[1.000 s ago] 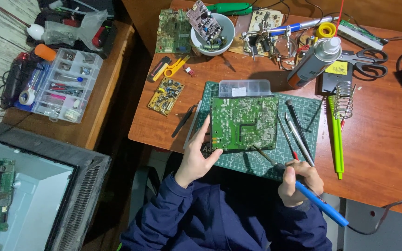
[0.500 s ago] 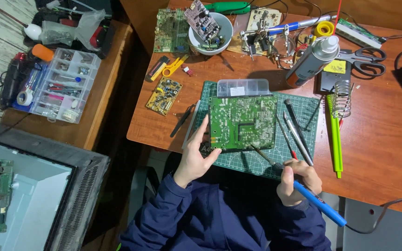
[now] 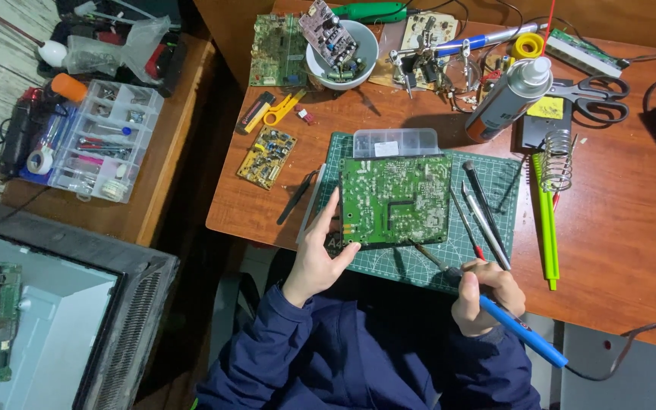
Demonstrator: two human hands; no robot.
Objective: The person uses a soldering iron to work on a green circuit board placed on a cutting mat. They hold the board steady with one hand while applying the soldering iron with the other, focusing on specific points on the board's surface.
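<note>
Left hand (image 3: pixel 319 254) steadies circuit board (image 3: pixel 395 200) (green); right hand (image 3: pixel 486 298) grips soldering iron (image 3: pixel 521 334).

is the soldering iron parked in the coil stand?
No, the right hand holds the blue soldering iron near the green circuit board; the coil stand sits empty.

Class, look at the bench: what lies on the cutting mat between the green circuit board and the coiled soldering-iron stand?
In the head view, slim hand tools lie side by side between the green circuit board and the coiled stand.

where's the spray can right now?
In the head view the spray can lies tilted on the wooden desk, upper right, just left of the black scissors and above the coiled iron stand.
</note>
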